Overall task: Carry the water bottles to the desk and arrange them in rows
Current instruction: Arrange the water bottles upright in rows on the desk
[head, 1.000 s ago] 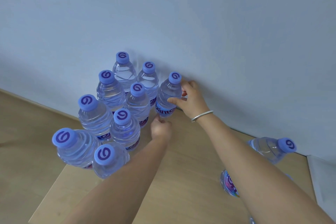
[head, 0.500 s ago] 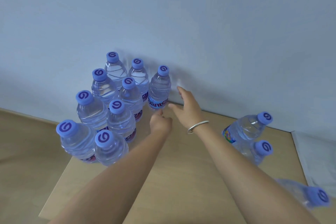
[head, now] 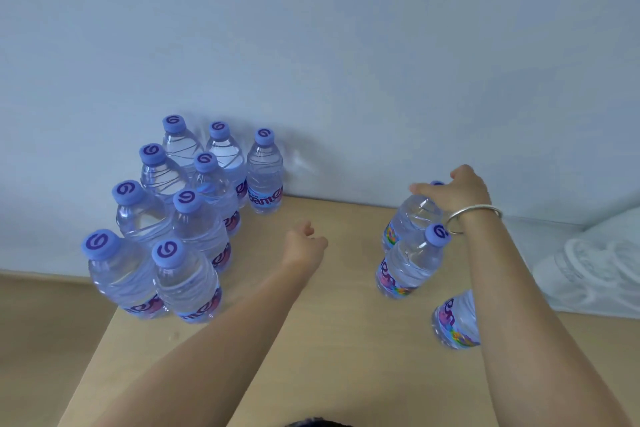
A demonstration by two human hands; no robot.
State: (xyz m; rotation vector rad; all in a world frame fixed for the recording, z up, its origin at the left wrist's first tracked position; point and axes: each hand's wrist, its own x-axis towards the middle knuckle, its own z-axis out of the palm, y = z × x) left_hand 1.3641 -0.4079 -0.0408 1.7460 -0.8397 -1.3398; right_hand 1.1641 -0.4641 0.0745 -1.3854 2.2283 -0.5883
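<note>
Several clear water bottles with blue caps point(head: 194, 218) stand in rows at the desk's point(head: 329, 322) far left, against the wall. The rightmost bottle of the back row point(head: 265, 180) stands alone beside them. Three more bottles stand on the right. My right hand point(head: 457, 189) grips the top of the farthest one point(head: 412, 218), hiding most of its cap. A second bottle point(head: 408, 263) stands just in front of it, and a third point(head: 455, 319) is partly hidden behind my right forearm. My left hand point(head: 304, 243) hovers over the middle of the desk, fingers curled, holding nothing.
A pale wall point(head: 346, 45) runs right behind the desk. Crumpled clear plastic wrap point(head: 588, 263) lies at the desk's right end. The desk's left edge drops to a wooden floor point(head: 41, 340).
My right hand let go of the back-row bottle on the left and moved right onto the top of the far right bottle. My left hand drew back a little.
</note>
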